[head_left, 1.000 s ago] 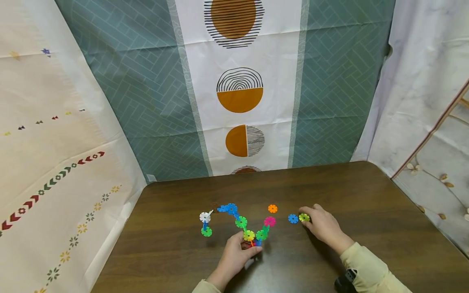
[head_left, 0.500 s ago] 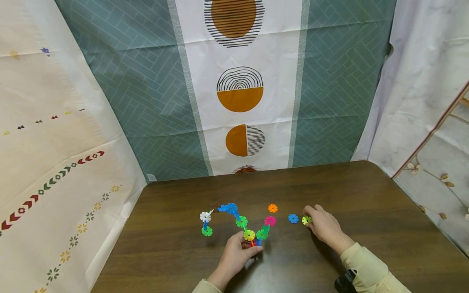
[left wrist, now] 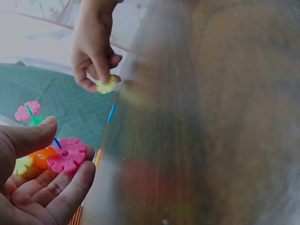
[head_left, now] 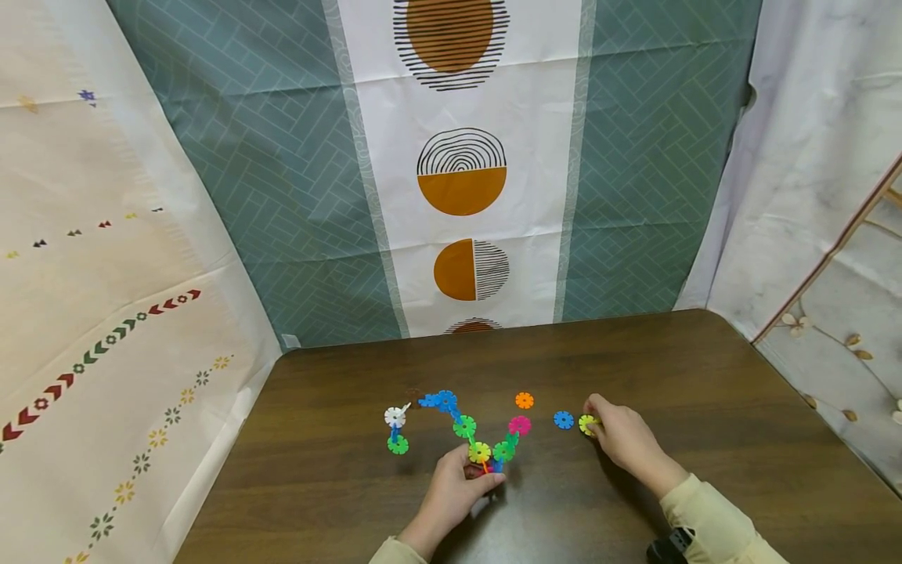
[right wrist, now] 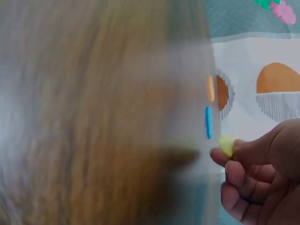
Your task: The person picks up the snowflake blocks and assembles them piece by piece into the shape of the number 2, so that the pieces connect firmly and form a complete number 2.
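My left hand [head_left: 456, 489] holds a chain of joined plastic snowflake discs near its middle. In the left wrist view a pink disc [left wrist: 67, 154] and an orange disc [left wrist: 42, 157] lie between thumb and fingers. From that grip the chain runs up through a yellow disc [head_left: 480, 452] and blue discs [head_left: 445, 401] to a white disc [head_left: 395, 417] and a green one. Its other branch rises by a green disc [head_left: 503, 452] to a pink end disc. My right hand [head_left: 627, 440] pinches a yellow-green snowflake disc [right wrist: 227, 144] between thumb and index finger.
A loose blue disc [head_left: 564, 421] lies flat on the brown table [head_left: 317, 486], just left of the right hand. Farther back lies a loose orange disc [head_left: 524, 400]. Patterned cloths [head_left: 282, 196] hang behind the table and along both sides.
The yellow-green disc moved slightly right, away from the blue disc, then a little back left with the right hand. The left hand and its chain stay almost still.
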{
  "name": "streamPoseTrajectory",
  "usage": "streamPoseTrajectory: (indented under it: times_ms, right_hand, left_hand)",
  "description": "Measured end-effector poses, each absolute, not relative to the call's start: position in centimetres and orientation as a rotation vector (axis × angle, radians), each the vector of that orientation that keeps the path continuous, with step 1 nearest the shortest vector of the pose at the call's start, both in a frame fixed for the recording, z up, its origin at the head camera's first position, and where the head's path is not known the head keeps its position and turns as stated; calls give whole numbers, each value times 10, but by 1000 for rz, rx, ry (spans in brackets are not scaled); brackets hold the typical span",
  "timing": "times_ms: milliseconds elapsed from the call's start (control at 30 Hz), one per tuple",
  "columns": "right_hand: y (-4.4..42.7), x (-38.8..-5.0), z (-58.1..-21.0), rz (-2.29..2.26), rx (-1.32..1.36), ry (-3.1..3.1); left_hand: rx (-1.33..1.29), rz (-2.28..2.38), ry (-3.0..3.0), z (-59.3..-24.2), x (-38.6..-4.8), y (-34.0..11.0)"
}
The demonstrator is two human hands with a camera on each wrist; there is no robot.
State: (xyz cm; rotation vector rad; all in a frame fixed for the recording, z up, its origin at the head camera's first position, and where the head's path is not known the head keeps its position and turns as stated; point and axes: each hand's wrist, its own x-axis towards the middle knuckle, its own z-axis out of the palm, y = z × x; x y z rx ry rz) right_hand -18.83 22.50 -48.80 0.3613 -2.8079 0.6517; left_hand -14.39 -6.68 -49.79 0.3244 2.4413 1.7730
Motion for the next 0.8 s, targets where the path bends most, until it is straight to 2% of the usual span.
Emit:
streamPoseTrajectory:
  times_ms: [800]
  right_hand:
    - [183, -169, -438, 1490, 472, -2662]
  left_hand:
    - [350, 1705, 2512, -498, -143, -62]
